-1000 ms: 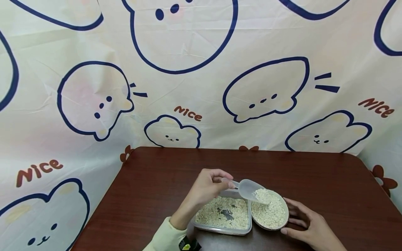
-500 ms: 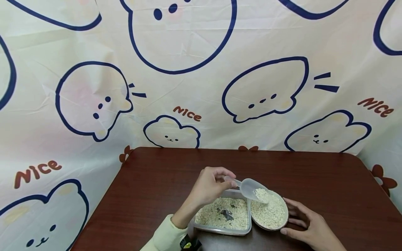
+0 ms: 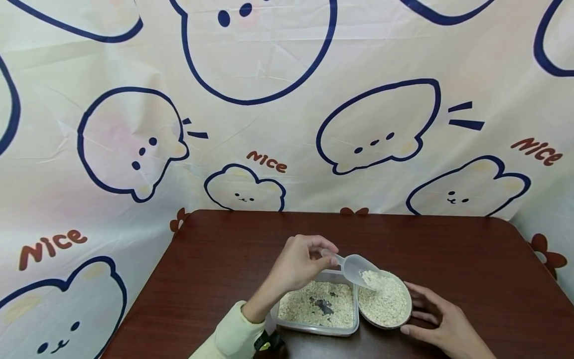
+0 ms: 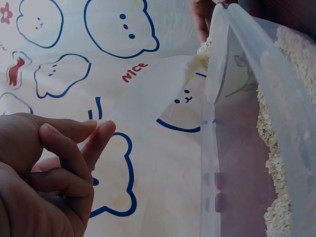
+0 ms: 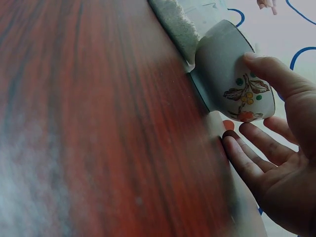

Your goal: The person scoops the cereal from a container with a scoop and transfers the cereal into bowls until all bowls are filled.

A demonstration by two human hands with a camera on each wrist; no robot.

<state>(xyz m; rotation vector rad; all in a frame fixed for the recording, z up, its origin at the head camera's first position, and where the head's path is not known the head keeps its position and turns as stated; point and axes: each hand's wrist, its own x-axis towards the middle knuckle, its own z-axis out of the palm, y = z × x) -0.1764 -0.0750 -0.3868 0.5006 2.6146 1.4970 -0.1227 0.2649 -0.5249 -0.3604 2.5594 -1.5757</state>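
With its fingertips, my left hand (image 3: pixel 297 263) pinches the handle of a translucent plastic scoop (image 3: pixel 354 268), also visible as a pale scoop (image 4: pixel 148 86) in the left wrist view. The scoop tilts down to the right, its mouth over a bowl (image 5: pixel 229 74) with a flower print. Oat flakes (image 3: pixel 386 301) fill the bowl, and some lie at the scoop's mouth. My right hand (image 3: pixel 441 319) rests its thumb and fingertips against the bowl's right side, palm apart from it. Touching or nearly touching the bowl's left side is a clear plastic container (image 3: pixel 314 330) of oat flakes.
The scene sits on a dark brown wooden table (image 3: pixel 224 279). Behind and beside it hangs a pale cloth (image 3: pixel 278 129) with blue cartoon outlines. Bare patches of the container's bottom show through the flakes. A dark watch-like band (image 3: pixel 264 341) shows by the left sleeve.
The left hand and scoop have shifted slightly up and to the right, mostly in the first half second. The right hand and bowl have stayed in place.
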